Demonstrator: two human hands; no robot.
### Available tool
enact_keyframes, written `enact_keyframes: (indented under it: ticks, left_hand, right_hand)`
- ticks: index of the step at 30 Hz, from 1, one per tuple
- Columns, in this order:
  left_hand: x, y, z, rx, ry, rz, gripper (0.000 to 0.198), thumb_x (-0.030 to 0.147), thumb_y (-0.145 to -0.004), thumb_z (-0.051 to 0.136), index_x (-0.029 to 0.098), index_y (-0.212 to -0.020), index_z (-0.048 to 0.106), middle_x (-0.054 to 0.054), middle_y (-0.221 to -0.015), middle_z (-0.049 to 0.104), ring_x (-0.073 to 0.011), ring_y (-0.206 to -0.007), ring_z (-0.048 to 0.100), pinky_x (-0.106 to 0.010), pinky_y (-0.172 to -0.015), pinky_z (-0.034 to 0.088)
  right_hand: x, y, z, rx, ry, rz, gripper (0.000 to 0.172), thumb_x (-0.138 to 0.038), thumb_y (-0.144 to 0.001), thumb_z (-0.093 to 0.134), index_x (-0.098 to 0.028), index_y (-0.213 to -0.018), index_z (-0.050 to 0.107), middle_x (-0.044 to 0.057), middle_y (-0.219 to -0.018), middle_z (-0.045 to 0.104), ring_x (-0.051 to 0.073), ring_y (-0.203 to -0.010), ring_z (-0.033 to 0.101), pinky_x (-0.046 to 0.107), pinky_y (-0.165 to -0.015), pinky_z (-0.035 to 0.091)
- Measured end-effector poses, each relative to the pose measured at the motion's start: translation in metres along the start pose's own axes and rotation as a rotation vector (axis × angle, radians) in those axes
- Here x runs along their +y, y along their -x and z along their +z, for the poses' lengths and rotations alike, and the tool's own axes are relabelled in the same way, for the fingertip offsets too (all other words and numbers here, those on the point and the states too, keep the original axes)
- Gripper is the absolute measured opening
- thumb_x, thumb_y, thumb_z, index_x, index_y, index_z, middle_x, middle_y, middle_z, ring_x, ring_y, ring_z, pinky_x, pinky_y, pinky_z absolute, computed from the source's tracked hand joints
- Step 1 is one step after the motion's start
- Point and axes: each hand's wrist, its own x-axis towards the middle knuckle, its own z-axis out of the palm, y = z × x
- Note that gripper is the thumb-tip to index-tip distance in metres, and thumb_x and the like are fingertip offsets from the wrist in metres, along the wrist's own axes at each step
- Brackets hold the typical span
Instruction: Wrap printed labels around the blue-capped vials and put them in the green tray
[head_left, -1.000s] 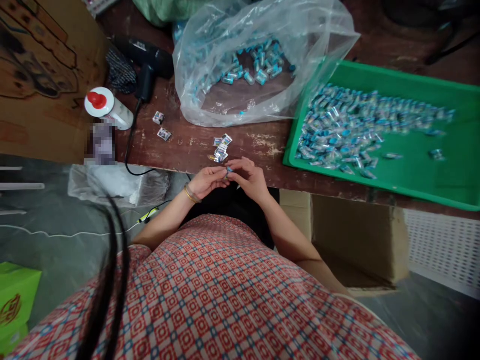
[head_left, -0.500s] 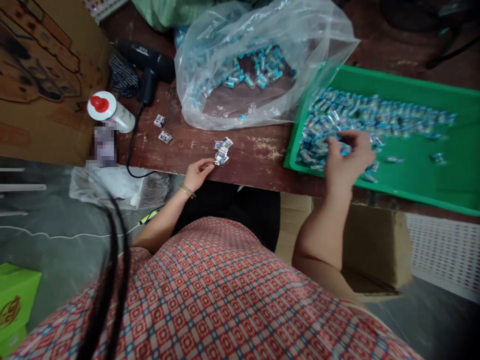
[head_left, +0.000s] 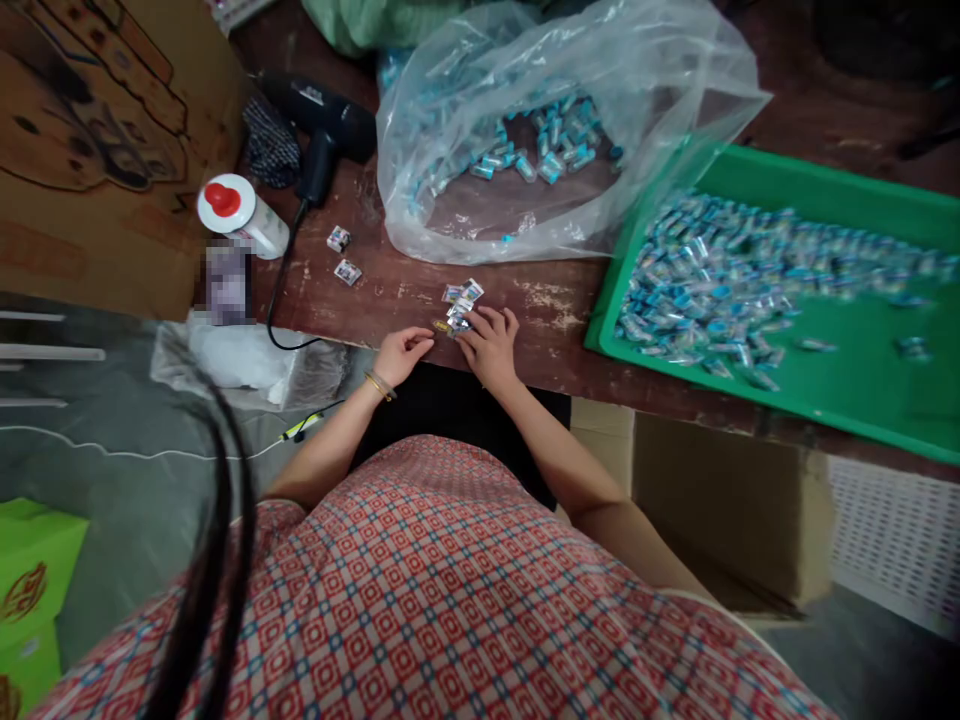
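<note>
My left hand (head_left: 405, 352) rests at the near edge of the brown wooden table (head_left: 540, 300), fingers curled in a pinch beside a small gold piece (head_left: 441, 326). My right hand (head_left: 491, 345) lies next to it, fingers bent down onto a little pile of printed labels (head_left: 463, 298). What either hand holds is too small to make out. A green tray (head_left: 862, 370) on the right carries several small blue-and-clear wrapped items (head_left: 705, 290).
A clear plastic bag (head_left: 555, 130) with more blue items lies at the back. A black heat gun (head_left: 324, 120) with its cord, a red-capped white bottle (head_left: 236, 215) and two loose labels (head_left: 343, 255) sit left. A cardboard box (head_left: 720, 500) stands under the table.
My right hand went out to the green tray, then came back to the label pile beside my left hand. The left hand stayed at the table edge.
</note>
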Motion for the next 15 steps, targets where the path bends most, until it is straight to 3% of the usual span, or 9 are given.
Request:
enact_keyframes:
  ticks: [5,8,15]
  left_hand:
    - [-0.004,-0.002,0.012,-0.087,0.059,-0.061,0.026,0.032,-0.086,0.071,0.014,-0.104,0.077,-0.002,-0.072,0.070,-0.0119,-0.056,0.056,-0.025,-0.057,0.045]
    - [-0.003,-0.006,0.019,-0.058,-0.012,0.024,0.021,0.029,-0.087,0.070,0.014,-0.102,0.077,-0.002,-0.076,0.071,-0.0120,-0.061,0.056,-0.025,-0.062,0.046]
    - [0.004,-0.011,0.020,0.033,-0.231,0.148,0.022,0.023,-0.091,0.071,0.016,-0.111,0.076,-0.006,-0.093,0.071,-0.0171,-0.080,0.063,-0.030,-0.078,0.050]
  right_hand:
    - [0.007,0.000,-0.008,0.062,-0.024,0.070,0.020,-0.036,-0.103,0.060,-0.028,-0.106,0.079,0.004,-0.135,0.075,0.030,-0.134,0.057,0.061,-0.123,0.030]
    - [0.007,-0.001,-0.008,0.067,-0.009,0.121,0.020,-0.039,-0.100,0.065,-0.028,-0.112,0.078,0.006,-0.141,0.071,0.032,-0.137,0.054,0.062,-0.123,0.029]
    - [0.012,-0.007,-0.011,0.091,-0.097,0.146,0.021,-0.035,-0.101,0.059,-0.028,-0.098,0.078,0.006,-0.138,0.072,0.031,-0.135,0.055,0.062,-0.122,0.030]
